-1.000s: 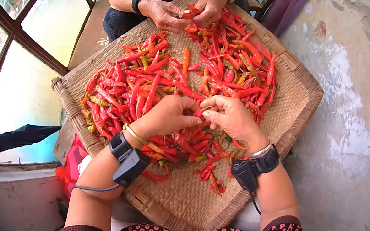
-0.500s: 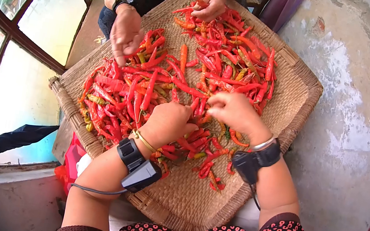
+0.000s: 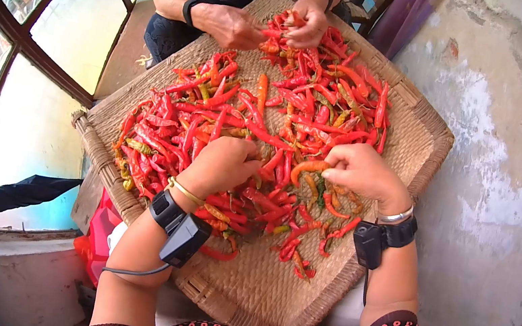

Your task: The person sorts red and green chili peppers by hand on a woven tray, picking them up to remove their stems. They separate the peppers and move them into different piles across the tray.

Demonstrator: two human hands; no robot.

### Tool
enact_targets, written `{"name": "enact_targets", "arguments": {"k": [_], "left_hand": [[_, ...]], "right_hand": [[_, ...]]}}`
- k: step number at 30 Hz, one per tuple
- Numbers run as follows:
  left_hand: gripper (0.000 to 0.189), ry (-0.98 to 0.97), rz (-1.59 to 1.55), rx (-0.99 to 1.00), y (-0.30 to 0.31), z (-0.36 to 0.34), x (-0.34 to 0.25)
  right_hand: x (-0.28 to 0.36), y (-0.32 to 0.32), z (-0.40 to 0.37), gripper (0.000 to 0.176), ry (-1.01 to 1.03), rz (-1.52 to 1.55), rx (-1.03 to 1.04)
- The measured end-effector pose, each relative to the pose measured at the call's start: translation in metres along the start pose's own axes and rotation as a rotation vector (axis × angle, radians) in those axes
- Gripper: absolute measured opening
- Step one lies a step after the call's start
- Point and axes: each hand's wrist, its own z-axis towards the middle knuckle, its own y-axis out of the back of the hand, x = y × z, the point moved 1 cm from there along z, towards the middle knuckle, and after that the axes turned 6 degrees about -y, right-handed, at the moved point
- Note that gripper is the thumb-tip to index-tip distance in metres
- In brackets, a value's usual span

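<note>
Red and orange chili peppers [image 3: 177,129] lie heaped over a square woven tray [image 3: 242,283]. My right hand [image 3: 365,173] pinches the end of a curved orange pepper [image 3: 308,168] above the right part of the heap. Over the middle of the heap is my left hand [image 3: 227,163], its fingers curled together; what they hold, if anything, is hidden. A smaller group of peppers [image 3: 304,238] lies below my right hand, on the near side of the tray.
Across the tray a person's two hands [image 3: 235,26] work at the far peppers. A window [image 3: 42,121] and a black umbrella-like object [image 3: 16,199] are at the left, a red bag [image 3: 102,223] below the tray's left corner, a rough wall [image 3: 481,198] at the right.
My right hand has moved right and slightly down and now holds the orange pepper. My left hand has shifted slightly left. The other person's hands have come together at the far side.
</note>
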Motion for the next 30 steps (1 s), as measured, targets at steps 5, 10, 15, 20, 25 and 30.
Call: {"name": "enact_targets", "arguments": {"k": [5,10,15,20,25,30], "left_hand": [[0.017,0.232,-0.38,0.22,0.005,0.0,-0.009],[0.015,0.34,-0.829,0.094,0.015,0.004,-0.02],[0.016,0.226,-1.041,-0.092,0.007,0.01,-0.011],[0.02,-0.142,0.209,-0.229,-0.008,0.019,0.007],[0.036,-0.245,0.431,-0.254,-0.026,0.015,0.012],[0.03,-0.205,0.482,-0.191,-0.023,0.015,0.009]], "right_hand": [[0.009,-0.014,0.018,0.032,0.036,0.895,-0.371],[0.015,-0.045,0.022,0.027,0.195,0.574,-0.115],[0.021,-0.042,0.013,0.017,-0.04,0.513,0.022],[0.002,-0.022,0.018,0.023,-0.059,0.571,-0.057],[0.001,-0.018,0.019,0.045,-0.067,1.0,-0.383],[0.001,-0.024,0.023,0.038,-0.092,0.845,-0.191]]}}
